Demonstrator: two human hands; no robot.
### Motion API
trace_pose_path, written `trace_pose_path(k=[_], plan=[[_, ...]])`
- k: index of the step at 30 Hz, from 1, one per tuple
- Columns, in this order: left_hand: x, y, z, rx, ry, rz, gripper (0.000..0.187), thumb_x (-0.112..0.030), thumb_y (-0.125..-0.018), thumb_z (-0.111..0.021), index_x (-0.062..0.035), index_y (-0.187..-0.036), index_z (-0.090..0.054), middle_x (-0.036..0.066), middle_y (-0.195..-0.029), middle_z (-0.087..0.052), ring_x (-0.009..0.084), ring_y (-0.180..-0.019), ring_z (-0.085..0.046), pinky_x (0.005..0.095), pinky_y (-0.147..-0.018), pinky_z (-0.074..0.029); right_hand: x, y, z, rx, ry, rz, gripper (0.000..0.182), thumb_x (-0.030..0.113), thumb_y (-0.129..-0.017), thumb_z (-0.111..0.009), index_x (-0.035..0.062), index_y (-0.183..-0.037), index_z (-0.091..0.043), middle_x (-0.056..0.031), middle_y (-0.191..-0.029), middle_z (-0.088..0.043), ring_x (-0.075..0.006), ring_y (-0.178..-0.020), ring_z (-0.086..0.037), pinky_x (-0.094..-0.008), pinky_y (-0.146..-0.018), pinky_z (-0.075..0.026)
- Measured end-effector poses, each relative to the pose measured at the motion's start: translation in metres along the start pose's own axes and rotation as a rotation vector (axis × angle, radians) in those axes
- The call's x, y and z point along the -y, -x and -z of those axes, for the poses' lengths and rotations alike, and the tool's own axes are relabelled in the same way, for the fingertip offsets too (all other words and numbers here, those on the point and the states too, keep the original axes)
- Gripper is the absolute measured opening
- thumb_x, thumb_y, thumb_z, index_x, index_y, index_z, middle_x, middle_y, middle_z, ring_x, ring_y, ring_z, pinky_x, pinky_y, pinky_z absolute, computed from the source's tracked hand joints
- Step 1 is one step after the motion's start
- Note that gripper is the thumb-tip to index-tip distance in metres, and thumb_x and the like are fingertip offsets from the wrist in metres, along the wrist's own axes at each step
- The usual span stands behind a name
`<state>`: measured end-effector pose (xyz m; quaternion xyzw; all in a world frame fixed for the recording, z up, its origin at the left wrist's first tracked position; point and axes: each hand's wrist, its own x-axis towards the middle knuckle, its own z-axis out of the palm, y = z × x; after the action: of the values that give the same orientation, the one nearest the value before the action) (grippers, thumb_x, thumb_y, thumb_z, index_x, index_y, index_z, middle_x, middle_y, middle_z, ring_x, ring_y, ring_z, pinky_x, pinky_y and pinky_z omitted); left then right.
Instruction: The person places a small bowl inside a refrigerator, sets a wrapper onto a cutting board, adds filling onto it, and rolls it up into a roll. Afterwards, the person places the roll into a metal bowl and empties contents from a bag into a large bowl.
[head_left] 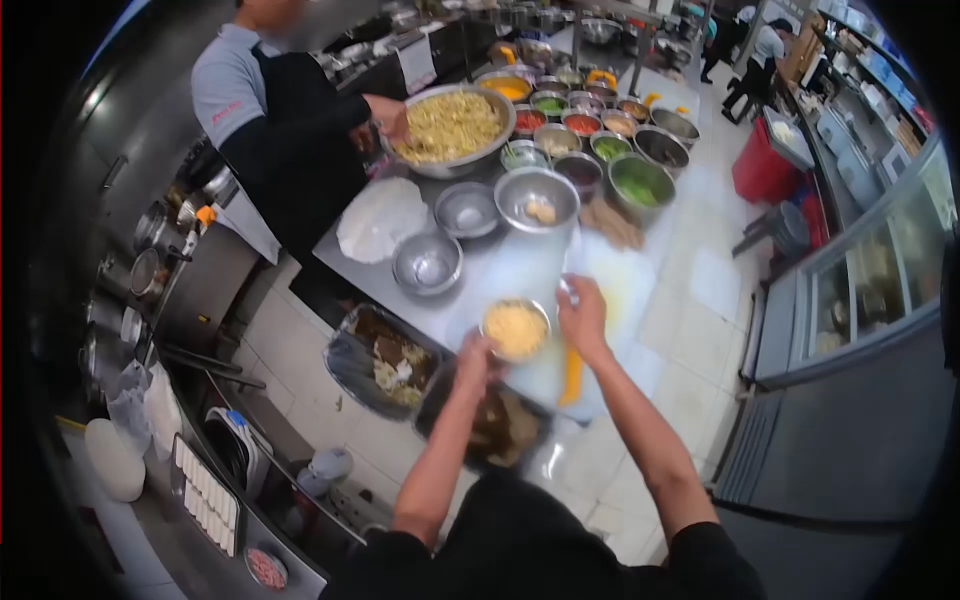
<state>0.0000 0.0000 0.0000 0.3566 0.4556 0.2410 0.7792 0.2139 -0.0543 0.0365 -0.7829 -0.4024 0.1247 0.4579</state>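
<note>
A small metal bowl (517,357) of finely chopped, pale yellow food is gripped at its left side by my left hand (474,362). It sits close over the white cutting board (625,300). My right hand (583,312) is closed just right of the bowl, fingers pinched around something pale and shiny that I cannot make out. Below that hand, an orange handle (571,378) lies on the board; a thin blade-like strip shows above the fingers. Beyond stands a metal bowl (536,205) with a few pale pieces inside. Two metal bowls (428,264) (467,210) stand to its left.
Many bowls of chopped ingredients crowd the far table, including a green-filled bowl (641,188). A person (290,130) at left reaches into a large noodle-like food bowl (450,130). Lined bins (385,355) stand below the table edge. A glass-front fridge (870,270) is at right.
</note>
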Motion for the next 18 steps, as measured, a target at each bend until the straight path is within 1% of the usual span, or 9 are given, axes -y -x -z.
trace_pose_path(k=[2, 4, 6, 7, 10, 11, 14, 16, 18], plan=[[-0.002, 0.007, -0.002, -0.066, -0.109, -0.027, 0.067, -0.026, -0.082, -0.060, -0.0107, -0.144, -0.040, 0.017, -0.123, -0.057, 0.0298, -0.099, -0.063, 0.0385, -0.068, -0.057, -0.003, -0.053, -0.024, -0.104, 0.092, 0.253, 0.036, 0.007, -0.084, -0.065, 0.0054, -0.119, -0.063, -0.0199, -0.118, -0.060, -0.0381, -0.112, -0.057, -0.0455, -0.096, -0.046], [-0.002, 0.011, -0.021, -0.051, -0.104, 0.021, 0.066, -0.027, -0.083, -0.061, -0.0087, -0.143, -0.042, 0.016, -0.119, -0.059, 0.0285, -0.093, -0.064, 0.0368, -0.067, -0.056, 0.002, -0.113, -0.020, -0.082, 0.235, 0.380, 0.036, 0.007, -0.082, -0.065, 0.0051, -0.118, -0.063, -0.0200, -0.120, -0.059, -0.0398, -0.114, -0.055, -0.0470, -0.096, -0.046], [-0.013, 0.006, -0.003, -0.021, -0.182, -0.027, 0.065, -0.028, -0.082, -0.059, -0.0052, -0.140, -0.042, 0.015, -0.115, -0.062, 0.0267, -0.091, -0.067, 0.0374, -0.071, -0.057, 0.005, -0.169, -0.046, 0.074, 0.356, 0.351, 0.040, 0.008, -0.079, -0.066, 0.0055, -0.118, -0.062, -0.0204, -0.124, -0.057, -0.0401, -0.118, -0.052, -0.0469, -0.098, -0.047], [-0.012, 0.005, -0.002, 0.006, -0.209, -0.033, 0.065, -0.029, -0.081, -0.058, -0.0035, -0.139, -0.042, 0.014, -0.113, -0.064, 0.0259, -0.089, -0.069, 0.0377, -0.073, -0.057, -0.018, -0.193, -0.063, 0.044, 0.429, 0.421, 0.045, 0.009, -0.075, -0.067, 0.0060, -0.120, -0.061, -0.0211, -0.124, -0.057, -0.0404, -0.120, -0.051, -0.0470, -0.099, -0.047], [-0.012, 0.003, -0.001, 0.040, -0.138, -0.054, 0.064, -0.031, -0.082, -0.059, -0.0028, -0.137, -0.045, 0.013, -0.114, -0.065, 0.0245, -0.091, -0.069, 0.0359, -0.073, -0.057, -0.027, -0.232, -0.082, 0.281, 0.624, 0.034, 0.046, 0.017, -0.078, -0.065, 0.0060, -0.122, -0.059, -0.0203, -0.128, -0.056, -0.0394, -0.123, -0.051, -0.0464, -0.100, -0.048], [-0.013, 0.004, -0.001, 0.047, -0.106, -0.064, 0.063, -0.032, -0.082, -0.059, -0.0030, -0.137, -0.046, 0.013, -0.115, -0.064, 0.0242, -0.091, -0.069, 0.0355, -0.072, -0.057, -0.047, -0.240, -0.092, 0.297, 0.562, 0.003, 0.047, 0.021, -0.079, -0.065, 0.0052, -0.123, -0.060, -0.0200, -0.132, -0.055, -0.0387, -0.125, -0.051, -0.0462, -0.100, -0.048], [-0.008, 0.005, 0.004, 0.034, -0.128, -0.078, 0.062, -0.028, -0.084, -0.062, -0.0035, -0.139, -0.048, 0.013, -0.118, -0.062, 0.0230, -0.100, -0.063, 0.0340, -0.075, -0.055, -0.046, -0.249, -0.102, 0.402, 0.727, 0.047, 0.041, 0.020, -0.079, -0.065, 0.0032, -0.117, -0.066, -0.0212, -0.123, -0.062, -0.0368, -0.119, -0.058, -0.0439, -0.099, -0.049], [-0.016, 0.007, 0.000, 0.037, -0.082, -0.025, 0.062, -0.024, -0.084, -0.064, -0.0022, -0.139, -0.048, 0.013, -0.119, -0.062, 0.0225, -0.104, -0.060, 0.0325, -0.082, -0.052, -0.023, -0.245, -0.094, 0.406, 0.699, -0.012, 0.038, 0.021, -0.079, -0.067, 0.0050, -0.113, -0.070, -0.0206, -0.117, -0.065, -0.0357, -0.113, -0.062, -0.0429, -0.098, -0.050], [-0.013, 0.006, 0.001, 0.054, -0.065, -0.041, 0.062, -0.023, -0.084, -0.064, -0.0018, -0.139, -0.049, 0.013, -0.120, -0.061, 0.0218, -0.104, -0.060, 0.0314, -0.084, -0.051, 0.013, -0.221, -0.068, 0.283, 0.492, 0.056, 0.036, 0.022, -0.078, -0.071, 0.0064, -0.111, -0.072, -0.0197, -0.112, -0.067, -0.0358, -0.107, -0.064, -0.0420, -0.094, -0.051]])
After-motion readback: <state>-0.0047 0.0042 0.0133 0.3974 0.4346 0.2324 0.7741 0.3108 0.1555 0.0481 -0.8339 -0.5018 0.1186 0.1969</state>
